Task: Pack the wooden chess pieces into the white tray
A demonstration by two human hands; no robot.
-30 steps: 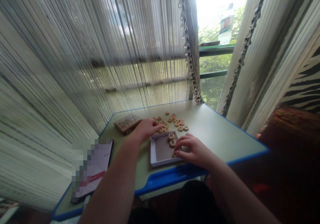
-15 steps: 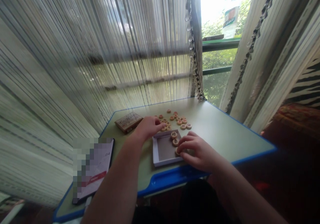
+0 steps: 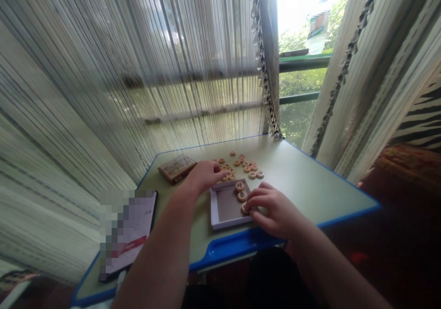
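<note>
A shallow white cardboard box tray (image 3: 215, 212) sits near the front edge of the table. Inside, along its right side, three round wooden xiangqi pieces form a column: a far piece (image 3: 240, 186), a middle piece (image 3: 242, 196) and a near piece (image 3: 245, 207). The fingertips of my right hand (image 3: 274, 208) are closed at the right edge of the near piece, partly covering it. Beyond the tray, my left hand (image 3: 207, 175) reaches to a group of loose xiangqi pieces (image 3: 231, 176), thumb and fingers apart. Some of its fingertips are hidden.
More loose pieces (image 3: 252, 174) lie scattered toward the back of the table (image 3: 310, 185). A patterned box (image 3: 177, 167) rests at the back left, a tablet (image 3: 138, 235) at the left edge. A blue trough (image 3: 234, 246) runs along the front; string curtains (image 3: 206, 93) hang behind.
My right hand has shifted slightly to the right, so more of the near piece shows. My left hand and the other pieces look unmoved.
</note>
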